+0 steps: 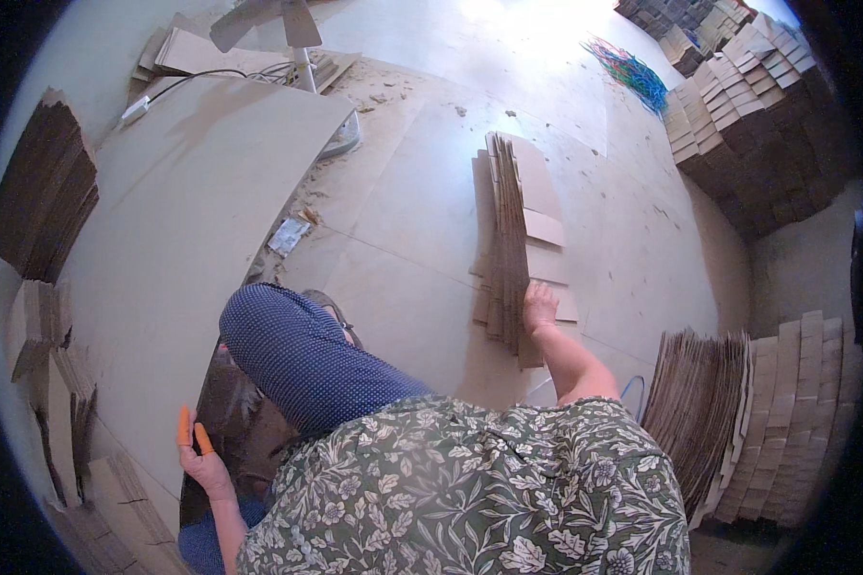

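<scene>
My right hand (540,305) reaches down to a bundle of flat cardboard pieces (508,230) on the floor ahead. Its fingers close against the bundle's near right side; the fingertips are partly hidden. The pieces stand pressed together on edge in a long row, with lighter notched flaps (544,226) showing on the right. At the lower left, my left hand (204,465) is beside the edge of a broad pale board (192,182). Orange finger covers (184,426) sit on two of its fingers, which are stretched out and apart, holding nothing.
Cardboard stacks stand at the left (43,187), near right (700,412) and far right (748,105). A small fan (302,62) with a cable stands beyond the board. Coloured straps (628,75) lie far off in a tangle. Paper scraps (288,236) litter the floor beside the board.
</scene>
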The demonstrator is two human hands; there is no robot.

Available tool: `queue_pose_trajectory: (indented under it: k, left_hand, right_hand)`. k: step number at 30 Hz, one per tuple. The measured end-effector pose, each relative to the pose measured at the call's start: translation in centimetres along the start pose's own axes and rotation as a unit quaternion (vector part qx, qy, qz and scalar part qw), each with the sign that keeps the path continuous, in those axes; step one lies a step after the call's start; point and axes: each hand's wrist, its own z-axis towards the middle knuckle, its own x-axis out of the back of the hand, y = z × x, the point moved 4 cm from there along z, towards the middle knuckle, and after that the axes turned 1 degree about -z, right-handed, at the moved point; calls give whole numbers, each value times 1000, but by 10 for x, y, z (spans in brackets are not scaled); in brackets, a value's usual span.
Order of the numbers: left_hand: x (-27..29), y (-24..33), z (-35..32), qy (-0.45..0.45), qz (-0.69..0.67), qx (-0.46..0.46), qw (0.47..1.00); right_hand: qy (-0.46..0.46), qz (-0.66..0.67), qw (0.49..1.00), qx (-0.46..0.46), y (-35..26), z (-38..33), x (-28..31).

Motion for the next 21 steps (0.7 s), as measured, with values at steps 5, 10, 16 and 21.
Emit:
queue_pose_trajectory:
  k: [5,10,16,21]
  left_hand:
    - [1,-6,-1,0,11,-24,1000]
    - [0,14,4,-18,8,-31,999]
    - [-1,16,0,-16,7,3,1000]
    - [-2,7,6,7,-9,48,999]
  right_hand:
    - [36,-59,996,51,0,4,-10]
    - [-14,9,1000,21,-4,19,-3]
    - [8,211,968,-138,46,-28,-47]
    - [-122,362,727,-571,113,-113,-98]
